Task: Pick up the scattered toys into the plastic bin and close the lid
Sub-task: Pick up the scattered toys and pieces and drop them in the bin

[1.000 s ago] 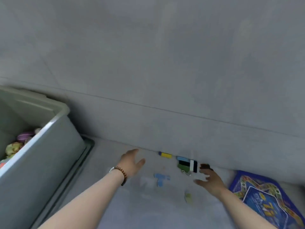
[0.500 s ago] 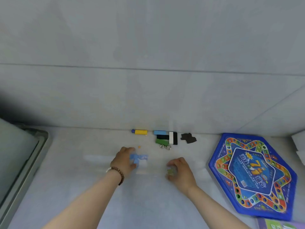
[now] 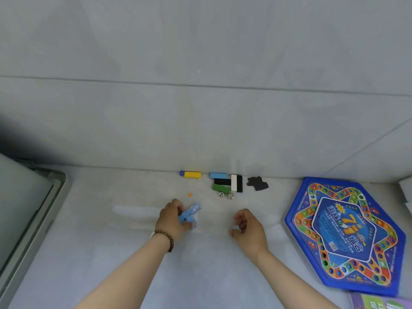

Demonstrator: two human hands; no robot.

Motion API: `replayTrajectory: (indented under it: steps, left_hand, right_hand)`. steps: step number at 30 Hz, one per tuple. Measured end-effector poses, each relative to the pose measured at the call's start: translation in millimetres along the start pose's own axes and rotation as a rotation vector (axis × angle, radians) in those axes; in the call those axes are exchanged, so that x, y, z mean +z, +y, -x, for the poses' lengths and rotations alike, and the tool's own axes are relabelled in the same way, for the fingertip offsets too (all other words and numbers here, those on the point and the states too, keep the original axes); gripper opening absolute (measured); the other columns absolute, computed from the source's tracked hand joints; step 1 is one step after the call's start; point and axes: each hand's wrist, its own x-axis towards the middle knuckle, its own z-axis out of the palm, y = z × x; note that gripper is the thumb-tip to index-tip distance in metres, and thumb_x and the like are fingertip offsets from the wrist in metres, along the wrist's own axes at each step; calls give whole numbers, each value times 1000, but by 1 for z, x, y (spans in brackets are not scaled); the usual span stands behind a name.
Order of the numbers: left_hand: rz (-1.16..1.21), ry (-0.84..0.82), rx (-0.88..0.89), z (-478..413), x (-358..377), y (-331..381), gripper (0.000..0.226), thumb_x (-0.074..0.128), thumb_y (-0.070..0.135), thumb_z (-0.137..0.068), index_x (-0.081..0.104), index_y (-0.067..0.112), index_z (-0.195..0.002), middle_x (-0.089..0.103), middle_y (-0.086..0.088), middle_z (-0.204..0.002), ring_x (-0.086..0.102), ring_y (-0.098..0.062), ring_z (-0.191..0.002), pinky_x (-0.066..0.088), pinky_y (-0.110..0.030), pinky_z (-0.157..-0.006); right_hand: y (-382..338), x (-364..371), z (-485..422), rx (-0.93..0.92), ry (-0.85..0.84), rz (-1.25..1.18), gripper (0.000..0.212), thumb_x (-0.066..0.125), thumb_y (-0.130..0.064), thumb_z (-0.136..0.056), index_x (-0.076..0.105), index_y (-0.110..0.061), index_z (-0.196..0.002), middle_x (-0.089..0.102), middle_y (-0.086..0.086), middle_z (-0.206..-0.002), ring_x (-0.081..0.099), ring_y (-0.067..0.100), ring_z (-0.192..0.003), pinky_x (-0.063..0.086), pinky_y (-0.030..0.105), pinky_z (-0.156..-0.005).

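Observation:
My left hand (image 3: 172, 220) grips a small light-blue toy figure (image 3: 189, 214) just above the pale floor. My right hand (image 3: 249, 230) is curled round a small pale toy piece (image 3: 235, 227), mostly hidden by the fingers. Along the wall lie a yellow block with a blue knob (image 3: 191, 174), a light-blue block (image 3: 218, 175), a black block (image 3: 222, 181), a green block (image 3: 221, 188), a white-and-black block (image 3: 236, 183), a dark flat piece (image 3: 256, 183), a metal ring puzzle (image 3: 226, 195) and a tiny orange bead (image 3: 190, 194). The grey plastic bin (image 3: 24, 210) shows at the left edge.
A blue hexagonal board-game box (image 3: 347, 235) lies on the floor at the right. A purple-and-green booklet corner (image 3: 379, 303) sits below it. The grey wall (image 3: 200, 108) rises directly behind the blocks.
The view swung right, off the bin. Both hands came down onto the floor; the left took hold of the blue figure and lifted it, the right closed on the small pale piece.

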Motion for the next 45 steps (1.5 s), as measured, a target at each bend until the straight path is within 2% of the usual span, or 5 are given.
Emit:
replayTrajectory:
  steps: [7,14,18,27,45]
  left_hand:
    - [558,-48,-147,6,5,19,23,59,11,-89,55,9,-112,61,-2,-99,55,-16,-84,46,-19,-68]
    - [1382,-520,-422,32,9,53,30,37,24,-99,59,5,-110,64,-17,-107,63,-30,-95,56,-36,-76]
    - [1422,-407,-387,23,1,56,24,45,28,-97,59,10,-105,64,-10,-110,64,-24,-93,59,-30,-71]
    - [1255,-172,-315,9,-15,31,18,51,15,-95,58,10,-110,64,-7,-103,63,-20,-88,59,-22,-64]
    - [1235,-134,-335,17,-19,19,11,52,15,-94,58,9,-102,65,-8,-101,64,-19,-84,58,-23,-64]
  right_hand:
    - [-17,-15,-4,143,65,-370,28,63,13,-76,60,-15,-80,59,6,-85,56,19,-72,51,14,-55]
    - [-69,-9,-6,2,-104,-511,17,70,1,-78,62,-7,-92,66,4,-89,63,11,-77,56,20,-69]
    - [-69,-17,-27,-96,37,-265,16,75,-13,-77,64,-14,-88,65,-1,-96,58,10,-84,47,16,-76]
    - [-61,4,-75,-94,71,447,67,78,-39,-69,50,-28,-130,27,-1,-141,27,21,-131,30,32,-108]
    - [-53,32,-63,-154,208,401,35,75,-30,-76,63,-19,-106,38,-2,-136,34,20,-122,35,26,-101]
